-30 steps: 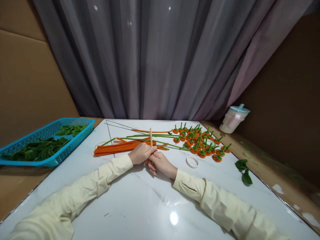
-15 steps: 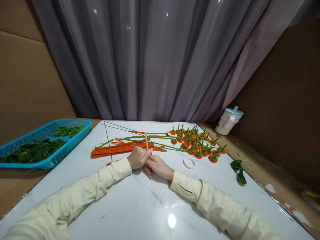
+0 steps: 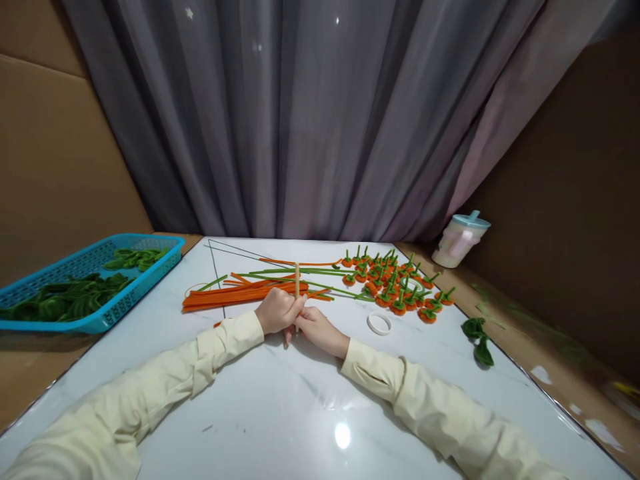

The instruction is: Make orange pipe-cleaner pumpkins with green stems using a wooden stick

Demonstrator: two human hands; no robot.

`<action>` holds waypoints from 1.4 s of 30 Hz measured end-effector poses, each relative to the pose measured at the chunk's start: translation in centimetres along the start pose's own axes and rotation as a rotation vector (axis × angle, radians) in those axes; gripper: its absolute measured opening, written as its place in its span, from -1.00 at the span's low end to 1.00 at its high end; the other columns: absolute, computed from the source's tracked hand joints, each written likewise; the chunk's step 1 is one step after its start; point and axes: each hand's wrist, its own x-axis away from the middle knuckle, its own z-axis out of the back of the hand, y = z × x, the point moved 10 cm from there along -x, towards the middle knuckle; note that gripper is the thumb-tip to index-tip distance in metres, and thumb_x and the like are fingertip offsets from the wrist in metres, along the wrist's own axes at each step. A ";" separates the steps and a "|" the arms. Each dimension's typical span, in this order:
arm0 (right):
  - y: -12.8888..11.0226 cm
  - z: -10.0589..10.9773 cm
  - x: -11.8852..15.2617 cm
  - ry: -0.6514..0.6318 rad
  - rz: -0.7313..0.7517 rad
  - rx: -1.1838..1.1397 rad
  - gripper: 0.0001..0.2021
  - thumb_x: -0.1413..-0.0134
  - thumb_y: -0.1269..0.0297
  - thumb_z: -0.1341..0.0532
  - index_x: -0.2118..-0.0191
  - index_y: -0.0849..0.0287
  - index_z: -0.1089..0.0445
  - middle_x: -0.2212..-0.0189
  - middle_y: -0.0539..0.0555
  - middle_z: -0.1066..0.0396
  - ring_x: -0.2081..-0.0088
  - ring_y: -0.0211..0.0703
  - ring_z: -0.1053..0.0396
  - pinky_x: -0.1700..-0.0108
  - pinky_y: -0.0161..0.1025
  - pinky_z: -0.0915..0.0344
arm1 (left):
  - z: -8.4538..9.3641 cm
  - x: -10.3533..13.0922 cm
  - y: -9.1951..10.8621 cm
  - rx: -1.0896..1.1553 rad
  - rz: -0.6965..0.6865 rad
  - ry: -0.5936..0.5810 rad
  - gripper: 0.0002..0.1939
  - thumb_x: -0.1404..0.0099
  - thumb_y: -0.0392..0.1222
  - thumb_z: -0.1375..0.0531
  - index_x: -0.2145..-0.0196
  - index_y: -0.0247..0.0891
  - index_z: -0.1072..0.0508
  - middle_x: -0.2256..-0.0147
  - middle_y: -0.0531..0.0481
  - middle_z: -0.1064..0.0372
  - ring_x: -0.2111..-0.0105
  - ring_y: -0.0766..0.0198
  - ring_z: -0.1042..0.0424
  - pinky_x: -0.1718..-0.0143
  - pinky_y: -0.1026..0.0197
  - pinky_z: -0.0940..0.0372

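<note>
My left hand (image 3: 277, 311) and my right hand (image 3: 321, 329) meet at the middle of the table, fingers closed around a thin pale wooden stick (image 3: 297, 280). The stick stands nearly upright, its top above my fingers. An orange strand seems to run by my fingertips, but I cannot tell whether it is held. Just behind my left hand lies a bundle of orange pipe cleaners (image 3: 220, 297), with green pipe cleaners (image 3: 280, 271) across and beyond it. To the right of my right hand is a white ring (image 3: 380, 324), like a tape roll.
Several orange pieces with green stems (image 3: 385, 280) stand at the back right. A blue basket (image 3: 107, 320) with green fuzzy pieces is at left. Green leaf shapes (image 3: 479, 340) lie near the right edge. A lidded cup (image 3: 460, 241) stands beyond the table, before a grey curtain (image 3: 310, 133).
The stick has gone from a slight tilt to nearly upright, its top shifting a little right. The fingers below it have shifted slightly; both hands stay together.
</note>
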 end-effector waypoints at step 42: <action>1.3 0.1 -0.5 -0.027 -0.053 -0.184 -0.81 0.23 0.34 -0.15 0.70 0.31 -0.34 0.73 0.06 -0.36 0.79 -0.37 -0.18 0.79 -0.44 -0.11 | -1.1 0.0 1.9 -0.170 -0.224 -0.182 -0.47 -0.39 -0.20 0.21 0.67 -0.31 -0.27 0.67 -0.04 -0.33 0.69 0.36 -0.23 0.62 0.28 0.05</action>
